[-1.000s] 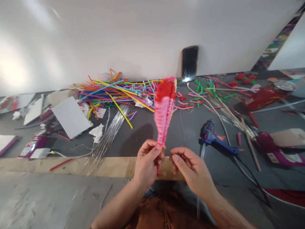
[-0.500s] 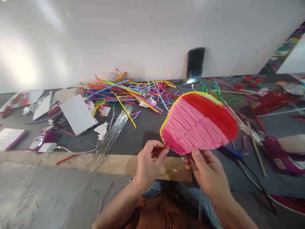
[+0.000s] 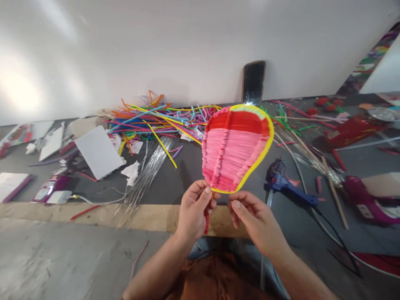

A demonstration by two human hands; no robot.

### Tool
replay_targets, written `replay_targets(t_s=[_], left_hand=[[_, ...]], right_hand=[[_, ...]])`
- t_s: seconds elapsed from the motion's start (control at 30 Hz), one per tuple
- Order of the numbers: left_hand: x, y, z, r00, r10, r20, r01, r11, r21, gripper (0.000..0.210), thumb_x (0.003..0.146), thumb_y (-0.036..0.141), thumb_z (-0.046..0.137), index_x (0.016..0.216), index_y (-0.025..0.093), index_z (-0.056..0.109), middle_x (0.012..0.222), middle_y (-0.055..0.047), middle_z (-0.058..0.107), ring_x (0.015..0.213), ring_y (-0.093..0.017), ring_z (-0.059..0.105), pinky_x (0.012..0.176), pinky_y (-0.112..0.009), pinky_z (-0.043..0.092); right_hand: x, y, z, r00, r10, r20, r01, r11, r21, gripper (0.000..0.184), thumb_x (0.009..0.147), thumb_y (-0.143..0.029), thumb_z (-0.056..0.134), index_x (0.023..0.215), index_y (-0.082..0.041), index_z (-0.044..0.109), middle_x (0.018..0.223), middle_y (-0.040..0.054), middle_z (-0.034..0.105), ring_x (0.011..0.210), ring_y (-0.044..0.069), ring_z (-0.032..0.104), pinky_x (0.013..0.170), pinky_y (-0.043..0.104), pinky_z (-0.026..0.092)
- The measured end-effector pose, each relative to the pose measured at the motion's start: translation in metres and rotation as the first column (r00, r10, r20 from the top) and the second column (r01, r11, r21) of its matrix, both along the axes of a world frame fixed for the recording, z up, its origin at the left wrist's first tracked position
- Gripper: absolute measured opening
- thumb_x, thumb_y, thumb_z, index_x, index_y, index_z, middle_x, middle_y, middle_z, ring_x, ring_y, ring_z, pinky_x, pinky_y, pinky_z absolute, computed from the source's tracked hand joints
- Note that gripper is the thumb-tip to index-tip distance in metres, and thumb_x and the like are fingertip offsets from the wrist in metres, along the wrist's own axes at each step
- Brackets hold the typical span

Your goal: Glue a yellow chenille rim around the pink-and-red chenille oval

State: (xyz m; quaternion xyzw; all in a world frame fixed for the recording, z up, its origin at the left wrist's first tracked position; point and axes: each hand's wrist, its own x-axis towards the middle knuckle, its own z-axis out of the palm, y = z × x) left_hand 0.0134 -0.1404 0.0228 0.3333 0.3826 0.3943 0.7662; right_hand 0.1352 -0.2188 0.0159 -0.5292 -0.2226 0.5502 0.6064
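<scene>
In my head-camera feed, I have the left hand (image 3: 195, 210) pinching the base of a pink-and-red fuzzy panel (image 3: 240, 150) between thumb and fingers; the panel stands raised above the front edge of the dark table (image 3: 171, 185), widening upward, with a yellow border down its right side and a ridge running up its face. The right hand (image 3: 259, 221) is just beside the panel's lower edge, fingers curled with the thumb near them; I cannot tell whether the tips meet. To its right I see a blue glue gun (image 3: 289, 189). Behind the panel, a phone (image 3: 253, 81) leans on the white wall (image 3: 156, 50), and pipe cleaners (image 3: 146, 114) lie heaped to the left near silver wires (image 3: 150, 173).
</scene>
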Motion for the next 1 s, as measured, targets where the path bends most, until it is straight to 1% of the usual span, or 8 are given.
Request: replay_targets(t_s=[0.07,0.17,0.23,0.37,0.5,0.8,0.9,1.0], left_hand=[[0.003,-0.003,-0.001,1.0,-0.001,0.031,0.002,1.0,-0.027,0.03,0.071,0.035,0.077,0.081,0.015,0.056,0.063,0.001,0.063,0.047,-0.004,0.047,0.045,-0.014,0.033],[0.006,-0.01,-0.004,0.999,0.004,0.052,-0.002,0.999,-0.041,0.029,0.07,0.035,0.078,0.081,0.016,0.059,0.065,0.001,0.063,0.049,-0.005,0.049,0.047,-0.015,0.037],[0.009,-0.013,-0.006,0.998,0.019,0.058,-0.016,0.999,-0.048,0.028,0.07,0.035,0.079,0.079,0.016,0.06,0.063,0.002,0.061,0.048,-0.004,0.047,0.046,-0.015,0.037],[0.014,-0.019,-0.011,0.997,0.035,0.065,-0.031,0.998,-0.062,0.028,0.069,0.035,0.079,0.077,0.015,0.061,0.059,0.005,0.056,0.044,-0.002,0.043,0.043,-0.013,0.035],[0.015,-0.023,-0.015,0.997,0.046,0.061,-0.044,0.998,-0.046,0.026,0.072,0.035,0.077,0.079,0.016,0.062,0.06,0.005,0.057,0.045,-0.002,0.045,0.045,-0.013,0.037],[0.013,-0.024,-0.017,0.999,0.039,-0.013,-0.04,0.999,-0.023,0.028,0.072,0.039,0.077,0.078,0.016,0.062,0.056,0.005,0.055,0.045,-0.003,0.045,0.044,-0.013,0.036],[0.014,-0.023,-0.016,0.999,0.052,-0.008,-0.053,0.998,-0.021,0.029,0.072,0.039,0.077,0.077,0.016,0.061,0.057,0.005,0.054,0.045,-0.003,0.044,0.044,-0.014,0.036],[0.014,-0.02,-0.016,0.997,0.069,0.018,-0.068,0.997,-0.041,0.029,0.071,0.038,0.078,0.077,0.016,0.06,0.058,0.005,0.055,0.044,-0.002,0.042,0.044,-0.013,0.036]], right_hand=[[-0.004,0.003,0.001,1.0,0.015,-0.006,-0.015,1.0,0.018,0.027,0.075,-0.043,0.072,0.086,-0.019,0.066,0.063,-0.003,0.055,0.052,0.008,0.047,0.048,0.02,0.043],[-0.009,0.008,0.0,0.999,-0.001,-0.049,0.004,0.998,0.063,0.025,0.073,-0.038,0.075,0.089,-0.02,0.068,0.072,-0.0006,0.061,0.066,0.011,0.054,0.064,0.024,0.05],[-0.013,0.011,-0.002,0.994,-0.029,-0.109,0.037,0.997,0.066,0.027,0.071,-0.035,0.077,0.091,-0.021,0.069,0.08,0.0012,0.066,0.073,0.013,0.058,0.072,0.027,0.051],[-0.017,0.015,-0.004,0.964,-0.084,-0.252,0.091,0.996,0.015,0.024,0.067,-0.033,0.08,0.084,-0.02,0.071,0.083,0.0028,0.072,0.065,0.011,0.057,0.063,0.025,0.049],[-0.019,0.016,-0.004,0.94,-0.126,-0.316,0.128,0.992,-0.017,0.021,0.063,-0.031,0.082,0.077,-0.019,0.071,0.071,0.0006,0.07,0.058,0.009,0.054,0.058,0.023,0.047],[-0.021,0.017,-0.003,0.936,-0.117,-0.332,0.116,0.993,-0.023,0.02,0.065,-0.033,0.08,0.07,-0.017,0.069,0.057,-0.0023,0.06,0.054,0.01,0.05,0.055,0.024,0.045],[-0.02,0.017,-0.004,0.939,-0.102,-0.328,0.107,0.994,-0.004,0.018,0.068,-0.033,0.079,0.071,-0.018,0.07,0.059,-0.0023,0.062,0.054,0.009,0.05,0.056,0.024,0.045],[-0.018,0.016,-0.004,0.939,-0.063,-0.339,0.076,0.997,0.027,0.018,0.067,-0.031,0.08,0.078,-0.019,0.071,0.065,-0.0024,0.065,0.058,0.01,0.054,0.061,0.025,0.047]])
